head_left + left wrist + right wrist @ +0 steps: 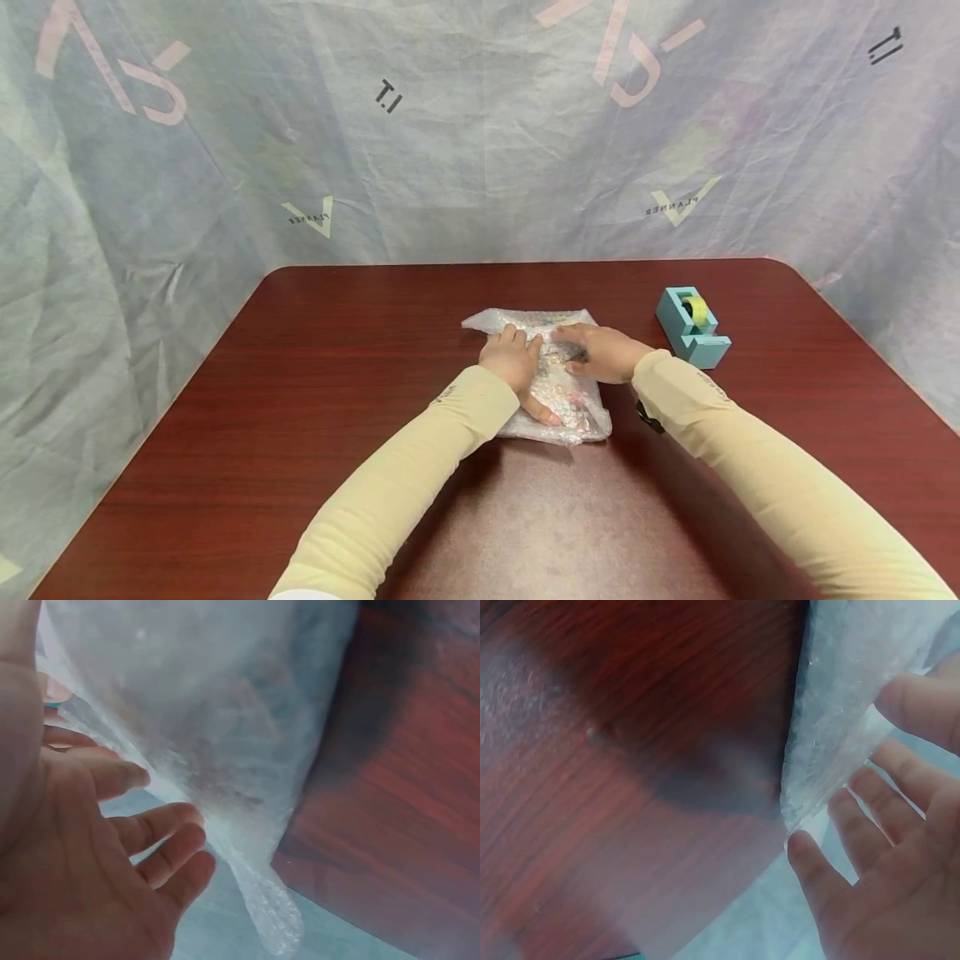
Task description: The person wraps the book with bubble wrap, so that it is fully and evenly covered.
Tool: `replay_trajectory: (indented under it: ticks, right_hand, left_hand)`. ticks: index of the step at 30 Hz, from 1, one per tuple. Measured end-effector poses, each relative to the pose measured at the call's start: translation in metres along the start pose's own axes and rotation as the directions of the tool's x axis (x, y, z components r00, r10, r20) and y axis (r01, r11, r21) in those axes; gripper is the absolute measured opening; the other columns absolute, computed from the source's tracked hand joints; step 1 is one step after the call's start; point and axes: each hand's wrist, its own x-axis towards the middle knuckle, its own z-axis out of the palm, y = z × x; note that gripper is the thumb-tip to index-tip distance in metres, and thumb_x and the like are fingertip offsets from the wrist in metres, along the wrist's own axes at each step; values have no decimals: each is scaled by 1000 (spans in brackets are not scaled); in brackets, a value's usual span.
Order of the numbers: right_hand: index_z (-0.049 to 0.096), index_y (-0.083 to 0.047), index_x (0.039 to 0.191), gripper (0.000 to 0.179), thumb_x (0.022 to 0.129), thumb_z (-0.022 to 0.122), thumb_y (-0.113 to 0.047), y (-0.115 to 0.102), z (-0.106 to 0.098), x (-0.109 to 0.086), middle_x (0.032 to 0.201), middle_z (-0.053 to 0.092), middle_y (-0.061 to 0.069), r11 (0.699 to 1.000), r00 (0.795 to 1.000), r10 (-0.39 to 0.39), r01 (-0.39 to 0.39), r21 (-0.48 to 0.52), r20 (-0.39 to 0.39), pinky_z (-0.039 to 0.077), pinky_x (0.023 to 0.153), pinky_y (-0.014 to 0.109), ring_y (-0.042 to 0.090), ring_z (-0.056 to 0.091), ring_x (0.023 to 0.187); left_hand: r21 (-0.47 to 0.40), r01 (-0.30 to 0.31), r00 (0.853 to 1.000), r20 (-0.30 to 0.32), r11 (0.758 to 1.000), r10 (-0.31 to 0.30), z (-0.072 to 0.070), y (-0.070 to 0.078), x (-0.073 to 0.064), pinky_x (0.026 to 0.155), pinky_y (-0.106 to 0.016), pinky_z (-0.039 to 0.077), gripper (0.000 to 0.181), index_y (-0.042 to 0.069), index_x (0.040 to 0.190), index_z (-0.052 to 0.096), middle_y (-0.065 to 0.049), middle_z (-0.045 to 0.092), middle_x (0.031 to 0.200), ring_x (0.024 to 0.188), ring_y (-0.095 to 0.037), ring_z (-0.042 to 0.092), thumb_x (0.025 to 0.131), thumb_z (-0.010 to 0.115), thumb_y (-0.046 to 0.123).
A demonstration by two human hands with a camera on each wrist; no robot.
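Note:
A flat bubble-wrapped package (581,408) lies on the table, with colourful patches showing faintly through the clear wrap. My left hand (513,362) rests on its left part, thumb stretched toward the near edge. In the left wrist view, the fingers of that left hand (97,840) lie along the edge of the bubble wrap (217,727), nearly straight. Over the package's upper right side is my right hand (603,352), fingers extended. The right wrist view has this right hand (892,855) with spread fingertips at the bubble wrap's edge (832,705). What is inside cannot be made out.
A light blue tape dispenser (693,346) with a yellow roll (697,312) stands to the right of the package, beyond the right forearm. The dark red wooden table (337,350) has rounded far corners. Printed grey cloth (480,150) hangs behind and beside it.

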Motion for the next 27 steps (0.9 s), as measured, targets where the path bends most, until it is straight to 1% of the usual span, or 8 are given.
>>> replay_trajectory:
  ticks: [3,5,9,15,17,20,23,27]
  right_hand:
    - [48,2,149,55,98,66,-11,-1,1,-2,155,39,27,1000,1000,-14,14,-8,-7,40,108,57,46,48,134]
    - [48,3,149,55,99,66,-10,-1,2,-3,156,37,27,1000,1000,-18,18,-8,-10,41,108,56,46,47,135]
    - [51,0,148,54,98,68,-10,0,3,-6,156,35,28,1000,999,1,-2,-15,-36,38,110,58,49,34,142]
    - [54,-9,149,55,97,71,-18,-1,3,-7,141,47,25,996,997,39,-44,-79,-62,44,100,61,45,46,128]
    - [52,-7,149,57,97,71,-19,0,4,-6,140,50,25,996,997,40,-45,-79,-65,45,99,62,45,50,127]
    - [45,-1,145,56,97,71,-18,2,5,-6,141,52,25,998,996,55,-55,0,-72,48,97,59,42,58,122]
    - [40,0,138,53,97,70,-17,5,6,-5,143,51,25,996,995,60,-54,65,-80,49,97,55,38,63,116]
    - [43,0,145,56,99,68,-19,6,3,-5,148,48,26,999,997,35,-33,40,-61,46,101,57,41,58,124]
  left_hand:
    - [-28,15,1000,-3,999,-15,1,1,2,117,-36,33,131,12,163,25,-11,38,156,144,-28,32,64,75,82]
    - [-63,24,1000,-9,998,-24,2,2,3,115,-39,36,130,13,162,26,-12,36,156,144,-32,33,64,78,79]
    - [-120,17,1000,-15,993,-19,3,3,3,112,-42,41,130,13,162,25,-16,33,156,142,-38,39,63,81,76]
    - [-165,19,1000,4,986,-19,3,2,4,111,-42,43,136,21,165,11,-20,17,166,145,-42,35,63,83,73]
    - [-166,24,1000,3,986,-24,1,2,3,110,-43,44,137,23,165,10,-22,17,166,145,-43,35,62,84,72]
    - [-162,33,999,9,986,-32,-2,3,3,112,-45,41,137,23,165,12,-25,19,165,144,-44,35,60,86,71]
    - [-127,47,999,20,991,-45,-5,5,4,112,-44,41,136,23,165,14,-26,22,164,143,-44,38,60,86,71]
    - [-54,63,998,29,997,-62,-7,5,7,109,-40,44,137,24,165,15,-24,26,163,140,-42,44,59,84,75]
